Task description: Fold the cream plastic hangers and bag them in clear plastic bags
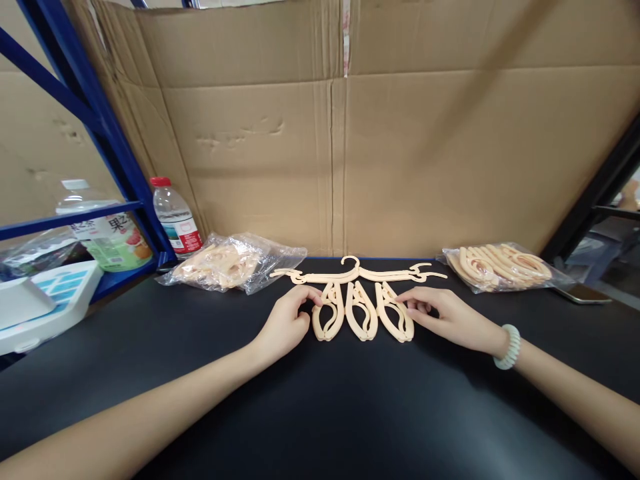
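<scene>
Three folded cream plastic travel hangers stand in a row on the black table. My left hand point(286, 321) has curled fingers at the outer edge of the left folded hanger point(337, 327), with the index fingertip on it. At the other end, the thumb and index finger of my right hand point(447, 316) hold the upper edge of the right folded hanger point(406, 328). Between them sits the middle folded hanger point(371, 325), touched by neither hand. Just behind the row lies an unfolded hanger point(384, 274), its hook pointing away from me and its arms spread sideways.
Clear plastic bags of cream hanger parts lie at the left point(220, 261) and right point(500, 265). A phone point(584, 293) is beside the right bag. A red-capped bottle point(175, 217) stands by the blue shelf frame point(107, 127). Cardboard point(425, 147) walls off the back.
</scene>
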